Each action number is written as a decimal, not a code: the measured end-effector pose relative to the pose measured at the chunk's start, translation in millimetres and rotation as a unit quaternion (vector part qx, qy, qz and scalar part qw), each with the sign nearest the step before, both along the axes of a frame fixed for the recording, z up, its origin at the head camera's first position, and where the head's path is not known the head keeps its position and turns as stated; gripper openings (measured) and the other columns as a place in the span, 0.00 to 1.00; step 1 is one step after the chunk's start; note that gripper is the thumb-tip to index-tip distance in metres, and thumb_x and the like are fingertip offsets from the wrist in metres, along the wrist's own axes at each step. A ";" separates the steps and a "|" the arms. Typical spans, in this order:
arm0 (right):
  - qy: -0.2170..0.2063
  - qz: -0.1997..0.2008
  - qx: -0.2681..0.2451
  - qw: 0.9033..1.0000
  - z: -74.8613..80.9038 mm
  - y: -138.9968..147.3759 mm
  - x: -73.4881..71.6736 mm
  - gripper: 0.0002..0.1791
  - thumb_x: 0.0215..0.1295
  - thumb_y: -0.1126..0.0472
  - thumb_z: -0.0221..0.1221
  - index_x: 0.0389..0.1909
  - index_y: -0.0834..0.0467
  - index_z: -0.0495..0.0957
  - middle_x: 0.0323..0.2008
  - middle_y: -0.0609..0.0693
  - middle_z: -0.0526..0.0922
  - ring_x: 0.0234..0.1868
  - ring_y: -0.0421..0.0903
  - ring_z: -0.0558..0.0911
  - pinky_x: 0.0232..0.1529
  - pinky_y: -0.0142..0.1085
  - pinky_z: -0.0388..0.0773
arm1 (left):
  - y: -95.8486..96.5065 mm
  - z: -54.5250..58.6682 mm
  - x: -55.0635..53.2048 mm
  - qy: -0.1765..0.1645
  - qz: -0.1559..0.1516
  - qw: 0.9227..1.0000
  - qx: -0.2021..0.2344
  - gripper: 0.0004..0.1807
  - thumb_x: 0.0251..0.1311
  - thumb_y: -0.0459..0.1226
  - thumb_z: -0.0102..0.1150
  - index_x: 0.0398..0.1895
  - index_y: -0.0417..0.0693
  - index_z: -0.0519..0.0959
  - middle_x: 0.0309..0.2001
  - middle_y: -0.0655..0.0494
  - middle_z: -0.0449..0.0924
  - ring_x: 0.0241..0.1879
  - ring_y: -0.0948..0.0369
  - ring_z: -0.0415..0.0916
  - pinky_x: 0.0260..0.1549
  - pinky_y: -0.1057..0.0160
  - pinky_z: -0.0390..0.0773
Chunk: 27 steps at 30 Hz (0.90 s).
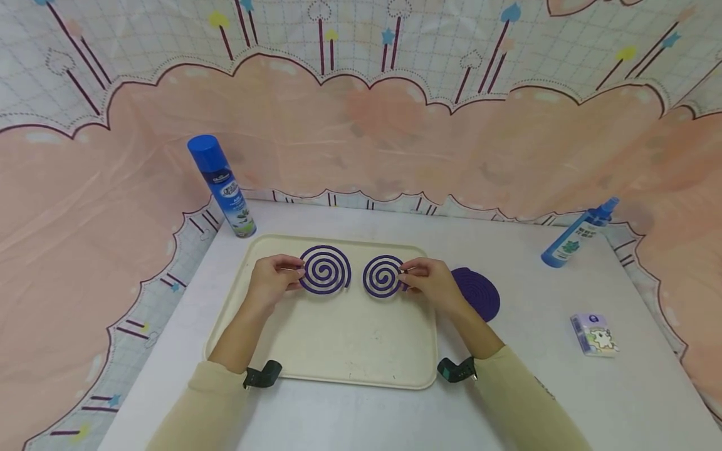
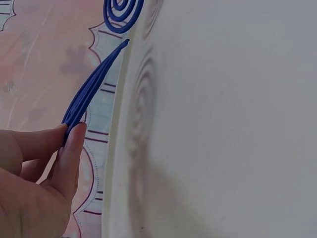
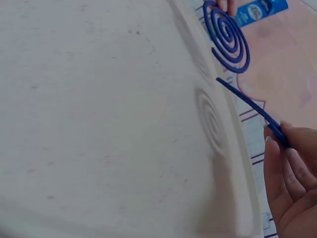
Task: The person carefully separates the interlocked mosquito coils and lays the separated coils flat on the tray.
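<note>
Two dark blue-purple mosquito coils are held up over a cream tray (image 1: 350,341), apart from each other. My left hand (image 1: 272,280) pinches the left mosquito coil (image 1: 324,270) at its outer edge. The right mosquito coil (image 1: 383,276), slightly smaller in the head view, is pinched at its edge by my right hand (image 1: 433,282). In the left wrist view the left coil (image 2: 94,87) appears nearly edge-on between thumb and fingers. The right wrist view likewise has the right coil (image 3: 250,104) edge-on. Shadows of the coils fall on the tray.
More coiled mosquito coil (image 1: 479,294) lies right of the tray, partly behind my right hand. A blue spray can (image 1: 228,194) stands at the back left. At the right are a blue spray bottle (image 1: 576,237) and a small purple-white pack (image 1: 595,336). Patterned cloth hangs behind.
</note>
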State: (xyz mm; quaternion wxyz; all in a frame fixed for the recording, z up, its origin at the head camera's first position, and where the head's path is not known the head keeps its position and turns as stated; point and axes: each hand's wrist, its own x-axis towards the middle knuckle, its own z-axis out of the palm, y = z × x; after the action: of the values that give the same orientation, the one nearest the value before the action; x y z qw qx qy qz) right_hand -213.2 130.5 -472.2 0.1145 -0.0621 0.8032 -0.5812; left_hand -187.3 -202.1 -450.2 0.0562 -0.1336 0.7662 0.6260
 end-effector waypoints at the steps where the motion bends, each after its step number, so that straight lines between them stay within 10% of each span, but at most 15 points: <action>1: 0.000 0.005 0.000 1.000 1.9 -1.2 -2.5 0.14 0.67 0.68 0.64 0.51 0.71 0.81 0.39 0.62 0.90 0.29 0.35 0.84 0.35 0.32 0.87 | -2.4 2.2 -2.2 0.000 0.001 1.000 -0.006 0.16 0.66 0.26 0.60 0.57 0.31 0.79 0.44 0.48 0.81 0.34 0.68 0.81 0.36 0.70 0.87; 20: -0.042 0.005 -0.010 0.999 1.1 -27.1 -29.9 0.15 0.67 0.69 0.63 0.52 0.71 0.79 0.29 0.46 0.87 0.25 0.35 0.83 0.33 0.30 0.86 | -20.4 -11.5 -21.8 -0.009 0.012 0.999 -0.036 0.16 0.63 0.24 0.61 0.54 0.26 0.79 0.35 0.55 0.77 0.26 0.71 0.78 0.31 0.71 0.86; 27: -0.020 -0.017 0.033 0.999 -14.6 -29.1 -28.7 0.11 0.65 0.68 0.66 0.47 0.67 0.82 0.29 0.50 0.87 0.24 0.36 0.80 0.28 0.27 0.82 | -21.4 -12.9 -21.4 -0.001 -0.004 0.993 -0.118 0.13 0.62 0.26 0.65 0.49 0.30 0.82 0.39 0.48 0.82 0.26 0.71 0.78 0.31 0.71 0.86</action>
State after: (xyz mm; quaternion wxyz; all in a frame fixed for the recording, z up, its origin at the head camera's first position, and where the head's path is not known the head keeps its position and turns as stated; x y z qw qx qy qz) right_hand -241.9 101.3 -486.8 0.1227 -0.0329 0.8204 -0.5575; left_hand -208.7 -223.5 -463.1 0.0435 -0.1368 0.8352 0.5309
